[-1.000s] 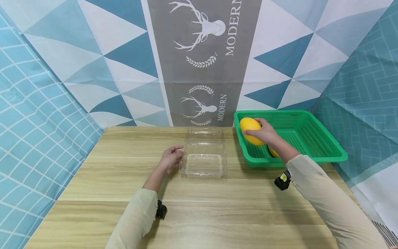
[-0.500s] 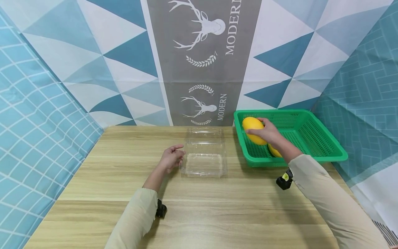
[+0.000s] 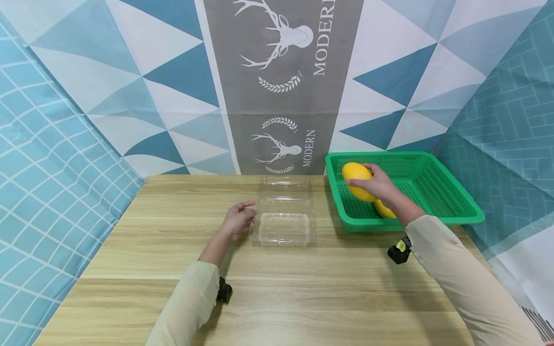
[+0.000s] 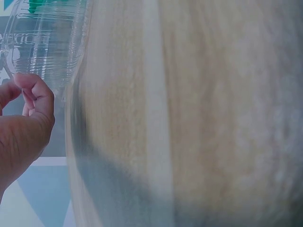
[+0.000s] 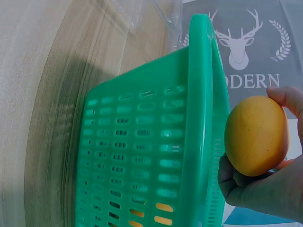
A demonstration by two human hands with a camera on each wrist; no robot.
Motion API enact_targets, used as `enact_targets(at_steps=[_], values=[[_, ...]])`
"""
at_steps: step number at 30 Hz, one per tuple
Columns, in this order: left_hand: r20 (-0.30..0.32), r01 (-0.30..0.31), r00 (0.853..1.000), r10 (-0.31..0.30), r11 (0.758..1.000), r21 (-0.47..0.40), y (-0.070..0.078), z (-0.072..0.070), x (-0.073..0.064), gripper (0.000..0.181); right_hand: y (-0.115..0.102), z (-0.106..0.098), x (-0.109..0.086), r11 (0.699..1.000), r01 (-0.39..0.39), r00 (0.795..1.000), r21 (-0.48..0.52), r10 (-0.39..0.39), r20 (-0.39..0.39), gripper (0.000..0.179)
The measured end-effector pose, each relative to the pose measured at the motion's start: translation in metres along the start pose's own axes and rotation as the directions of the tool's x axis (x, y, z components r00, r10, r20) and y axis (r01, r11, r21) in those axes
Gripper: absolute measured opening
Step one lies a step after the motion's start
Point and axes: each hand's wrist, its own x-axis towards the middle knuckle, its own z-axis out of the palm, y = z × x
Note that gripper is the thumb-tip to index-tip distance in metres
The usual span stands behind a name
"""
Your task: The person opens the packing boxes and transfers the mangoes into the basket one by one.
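Note:
My right hand (image 3: 380,186) grips a yellow-orange mango (image 3: 358,179), holding it above the left part of a green plastic basket (image 3: 454,190). In the right wrist view the held mango (image 5: 255,136) shows between thumb and fingers, beyond the basket's rim (image 5: 200,94). A second mango (image 3: 383,209) lies in the basket, partly hidden by the right wrist. My left hand (image 3: 237,221) is at the left edge of an open clear plastic clamshell box (image 3: 284,230). In the left wrist view its thumb and curled index finger (image 4: 40,92) pinch at the box's rim.
The clamshell's lid (image 3: 285,188) lies back toward the patterned wall cloth (image 3: 281,101). The basket stands at the back right of the wooden table (image 3: 303,293), beside the teal cloth (image 3: 510,168) on the right. Both wrists carry small black cameras.
My right hand has moved slightly right with the mango, over the basket. More of the second mango shows now. My left hand and the clamshell box stay where they were.

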Motion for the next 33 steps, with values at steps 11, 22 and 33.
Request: enact_targets(at_steps=[11, 22, 33], values=[[-0.007, 0.005, 1.000, -0.005, 1.000, 0.002, 0.000, 0.000, 0.001, 0.049, 0.006, -0.007, 0.000, 1.000, -0.002, 1.000, -0.012, 0.002, -0.017, 0.095], [-0.004, -0.005, 1.000, 0.005, 1.000, -0.002, -0.002, -0.001, 0.002, 0.049, 0.009, -0.012, 0.000, 1.000, -0.009, 1.000, -0.018, 0.009, -0.023, 0.096], [-0.039, -0.015, 0.999, 0.015, 1.000, -0.005, -0.019, -0.004, 0.022, 0.046, 0.014, -0.019, -0.002, 1.000, -0.024, 0.999, -0.013, 0.024, -0.033, 0.097]])
